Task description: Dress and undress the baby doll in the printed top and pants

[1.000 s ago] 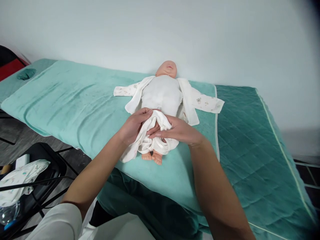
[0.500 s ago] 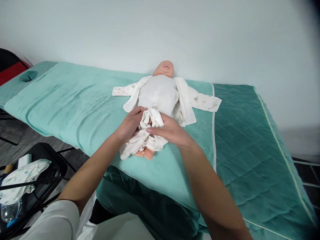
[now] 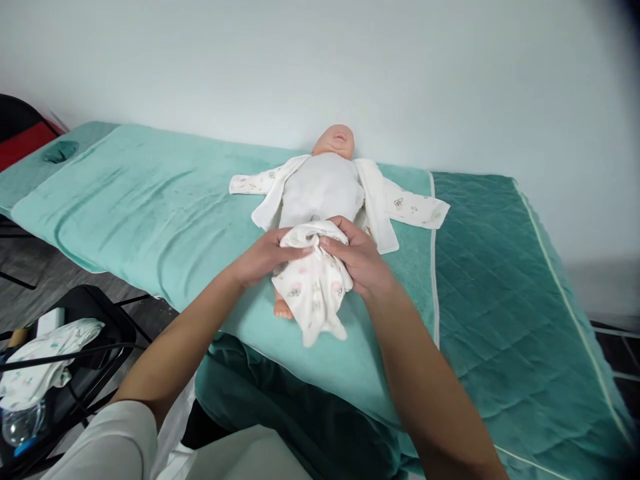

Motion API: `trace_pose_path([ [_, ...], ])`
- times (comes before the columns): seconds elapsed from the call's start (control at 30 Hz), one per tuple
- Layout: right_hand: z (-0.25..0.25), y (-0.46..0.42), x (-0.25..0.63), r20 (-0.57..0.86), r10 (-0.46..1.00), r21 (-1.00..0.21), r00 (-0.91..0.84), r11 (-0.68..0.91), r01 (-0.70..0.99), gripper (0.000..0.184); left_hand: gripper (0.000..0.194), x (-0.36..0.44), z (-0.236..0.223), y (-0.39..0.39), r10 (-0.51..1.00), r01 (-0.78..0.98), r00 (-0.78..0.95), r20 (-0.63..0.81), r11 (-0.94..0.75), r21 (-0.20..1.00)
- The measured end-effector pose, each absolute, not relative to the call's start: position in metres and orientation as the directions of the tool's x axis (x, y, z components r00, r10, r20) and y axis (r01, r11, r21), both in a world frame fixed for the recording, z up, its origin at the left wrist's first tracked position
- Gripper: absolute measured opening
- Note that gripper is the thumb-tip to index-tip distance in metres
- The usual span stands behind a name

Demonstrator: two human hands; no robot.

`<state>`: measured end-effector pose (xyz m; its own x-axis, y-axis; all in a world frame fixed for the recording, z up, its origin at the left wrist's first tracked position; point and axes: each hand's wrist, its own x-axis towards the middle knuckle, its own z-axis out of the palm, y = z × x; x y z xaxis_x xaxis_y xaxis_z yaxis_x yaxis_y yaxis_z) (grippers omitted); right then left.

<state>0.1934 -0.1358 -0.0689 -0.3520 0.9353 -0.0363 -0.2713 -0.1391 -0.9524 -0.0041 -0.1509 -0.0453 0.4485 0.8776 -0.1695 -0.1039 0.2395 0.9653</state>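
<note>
A baby doll (image 3: 333, 142) lies on its back with its head toward the wall. Its white patterned jacket (image 3: 415, 205) is spread wide, sleeves stretched out to both sides over a plain white body. Over the doll's legs, my left hand (image 3: 265, 257) and my right hand (image 3: 357, 257) both grip white printed baby pants (image 3: 315, 280), thumbs on top and fingers beneath. The cloth is bunched at the top between the hands and hangs down toward me. One doll foot (image 3: 283, 307) shows at the left; the other is hidden behind the cloth.
A light green towel (image 3: 150, 193) covers the table, with a darker quilted cover (image 3: 505, 280) at the right. At lower left, a black chair (image 3: 110, 327) carries a folded printed cloth (image 3: 50, 360), a white box (image 3: 50, 321) and a clear plastic object (image 3: 23, 423).
The pants were gathered in a loop over both doll feet; now they hang down flatter in front, covering one foot. My thumbs have come closer together on top of the cloth.
</note>
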Motion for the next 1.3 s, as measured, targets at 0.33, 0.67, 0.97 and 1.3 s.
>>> trace_pose_path([
  [0.33, -0.067, -0.139, 0.204, -0.098, 0.796, -0.993, -0.597, -0.119, 0.005, 0.047, 0.051, 0.005, -0.057, -0.147, 0.922, -0.268, 0.352, -0.162, 0.265, 0.926],
  [0.67, -0.071, -0.139, 0.190, 0.002, 0.949, -0.989, -0.315, -0.045, -0.143, 0.034, 0.040, -0.005, -0.047, -0.151, 0.868, -0.065, 0.465, -0.176, 0.232, 0.971],
  [0.97, -0.070, -0.139, 0.203, -0.026, 0.790, -0.999, -0.612, -0.042, -0.012, 0.044, 0.042, 0.002, -0.067, -0.160, 0.934, -0.350, 0.327, -0.144, 0.261, 0.900],
  [1.3, -0.069, -0.143, 0.187, 0.002, 0.931, -0.991, -0.366, -0.048, -0.128, 0.034, 0.049, 0.000, -0.061, -0.167, 0.932, -0.221, 0.348, -0.103, 0.188, 0.957],
])
